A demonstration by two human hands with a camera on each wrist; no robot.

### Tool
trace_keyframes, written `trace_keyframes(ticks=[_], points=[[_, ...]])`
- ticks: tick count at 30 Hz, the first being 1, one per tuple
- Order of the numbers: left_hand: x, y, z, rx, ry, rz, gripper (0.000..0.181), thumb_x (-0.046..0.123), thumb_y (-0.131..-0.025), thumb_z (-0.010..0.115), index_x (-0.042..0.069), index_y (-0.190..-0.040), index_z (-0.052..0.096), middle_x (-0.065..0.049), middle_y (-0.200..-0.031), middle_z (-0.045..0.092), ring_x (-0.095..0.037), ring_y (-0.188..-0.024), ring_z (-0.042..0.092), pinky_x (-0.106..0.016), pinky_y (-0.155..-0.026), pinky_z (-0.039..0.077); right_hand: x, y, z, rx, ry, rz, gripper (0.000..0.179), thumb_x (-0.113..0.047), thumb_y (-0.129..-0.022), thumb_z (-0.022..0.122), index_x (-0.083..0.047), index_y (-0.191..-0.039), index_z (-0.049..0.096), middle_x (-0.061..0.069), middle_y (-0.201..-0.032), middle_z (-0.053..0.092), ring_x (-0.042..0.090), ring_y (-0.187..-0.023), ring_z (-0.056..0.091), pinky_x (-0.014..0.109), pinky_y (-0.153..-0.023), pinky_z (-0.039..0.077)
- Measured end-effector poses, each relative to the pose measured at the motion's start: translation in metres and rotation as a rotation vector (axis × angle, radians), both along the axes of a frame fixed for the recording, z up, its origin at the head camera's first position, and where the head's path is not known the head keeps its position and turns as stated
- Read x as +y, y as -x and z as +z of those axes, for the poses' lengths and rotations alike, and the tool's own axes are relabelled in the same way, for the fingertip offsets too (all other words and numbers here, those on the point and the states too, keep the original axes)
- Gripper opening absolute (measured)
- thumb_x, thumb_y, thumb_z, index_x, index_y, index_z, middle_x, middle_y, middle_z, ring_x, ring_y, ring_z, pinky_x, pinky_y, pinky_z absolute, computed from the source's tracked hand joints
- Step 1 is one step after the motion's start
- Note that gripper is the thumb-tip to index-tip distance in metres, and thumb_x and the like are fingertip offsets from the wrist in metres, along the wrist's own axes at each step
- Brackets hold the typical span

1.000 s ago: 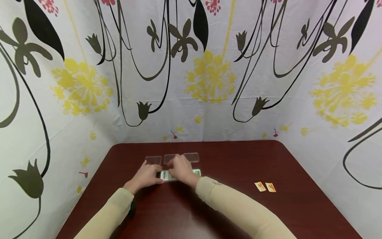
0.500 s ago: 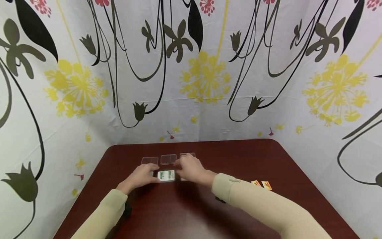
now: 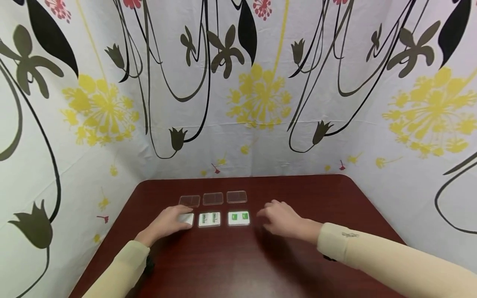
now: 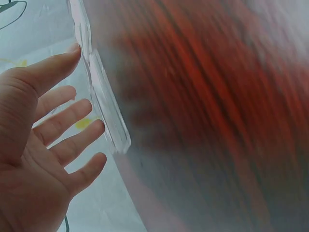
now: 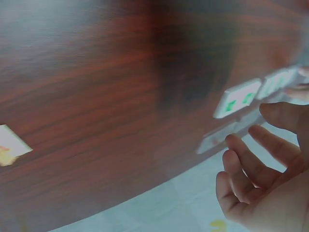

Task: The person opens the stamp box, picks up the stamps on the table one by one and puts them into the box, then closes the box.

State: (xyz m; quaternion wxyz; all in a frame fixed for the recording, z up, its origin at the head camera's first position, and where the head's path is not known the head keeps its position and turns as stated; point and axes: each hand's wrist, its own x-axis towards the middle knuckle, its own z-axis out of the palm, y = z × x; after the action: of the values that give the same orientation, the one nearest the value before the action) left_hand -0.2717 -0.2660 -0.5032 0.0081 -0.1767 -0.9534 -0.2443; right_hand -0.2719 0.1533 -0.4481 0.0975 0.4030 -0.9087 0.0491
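Three small flat cases lie in a row on the table in the head view. The right-hand case (image 3: 239,218) shows two green squares on white, and the middle case (image 3: 209,219) bears two dark green printed marks. My left hand (image 3: 165,222) is at the left-hand case (image 3: 187,219), thumb and fingers spread around its left end and partly covering it. In the left wrist view its fingers are extended and relaxed. To the right of the row hovers my right hand (image 3: 281,219), holding nothing, its fingers loosely bent in the right wrist view.
Behind the cases lie three clear plastic pieces, the left piece (image 3: 189,201), the middle piece (image 3: 213,198) and the right piece (image 3: 236,196). A yellow-orange card (image 5: 12,145) lies on the dark red table (image 3: 223,265). Patterned cloth (image 3: 253,153) surrounds the table.
My right hand has moved right, off the right-hand case, which now shows fully. My left hand has shifted slightly left to the left-hand case. The right arm now covers the orange cards in the head view.
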Motion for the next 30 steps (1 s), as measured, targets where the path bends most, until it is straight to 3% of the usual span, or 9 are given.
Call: trace_keyframes(ticks=[8, 11, 18, 30], points=[[-0.024, -0.006, 0.0, 0.001, 0.029, -0.007, 0.057, 0.031, -0.087, 0.081, 0.007, -0.136, 0.064, -0.012, -0.133, 0.062, -0.036, -0.121, 0.056, -0.055, -0.095, 0.047, 0.062, -0.017, -0.002, -0.097, -0.025, -0.041, 0.033, -0.012, -0.081, 0.08, -0.012, -0.113, 0.077, 0.0, -0.095, 0.065, 0.023, -0.085, 0.057, 0.038, -0.065, 0.05], [-0.033, -0.007, -0.001, -0.008, 0.026, 0.0, 0.058, 0.032, -0.086, 0.082, 0.007, -0.135, 0.065, -0.011, -0.13, 0.063, -0.034, -0.117, 0.058, -0.054, -0.092, 0.048, 0.081, -0.015, -0.002, -0.121, -0.007, -0.068, 0.035, -0.011, -0.081, 0.081, -0.011, -0.116, 0.075, 0.002, -0.098, 0.065, 0.025, -0.09, 0.059, 0.038, -0.067, 0.053], [-0.047, -0.007, -0.003, -0.036, 0.027, 0.01, 0.059, 0.032, -0.084, 0.083, 0.008, -0.135, 0.065, -0.014, -0.133, 0.062, -0.04, -0.125, 0.053, -0.06, -0.098, 0.043, 0.12, -0.007, -0.009, -0.139, 0.0, -0.172, 0.038, -0.007, -0.08, 0.08, -0.01, -0.117, 0.073, 0.0, -0.099, 0.064, 0.023, -0.089, 0.063, 0.035, -0.063, 0.051], [-0.051, -0.012, -0.008, -0.036, 0.062, 0.046, 0.061, 0.031, -0.084, 0.083, 0.009, -0.138, 0.063, -0.016, -0.139, 0.057, -0.041, -0.13, 0.047, -0.06, -0.1, 0.042, 0.161, -0.008, -0.022, -0.159, 0.034, -0.265, 0.029, -0.007, -0.078, 0.082, -0.012, -0.106, 0.073, 0.0, -0.093, 0.063, 0.015, -0.078, 0.06, 0.031, -0.058, 0.048]])
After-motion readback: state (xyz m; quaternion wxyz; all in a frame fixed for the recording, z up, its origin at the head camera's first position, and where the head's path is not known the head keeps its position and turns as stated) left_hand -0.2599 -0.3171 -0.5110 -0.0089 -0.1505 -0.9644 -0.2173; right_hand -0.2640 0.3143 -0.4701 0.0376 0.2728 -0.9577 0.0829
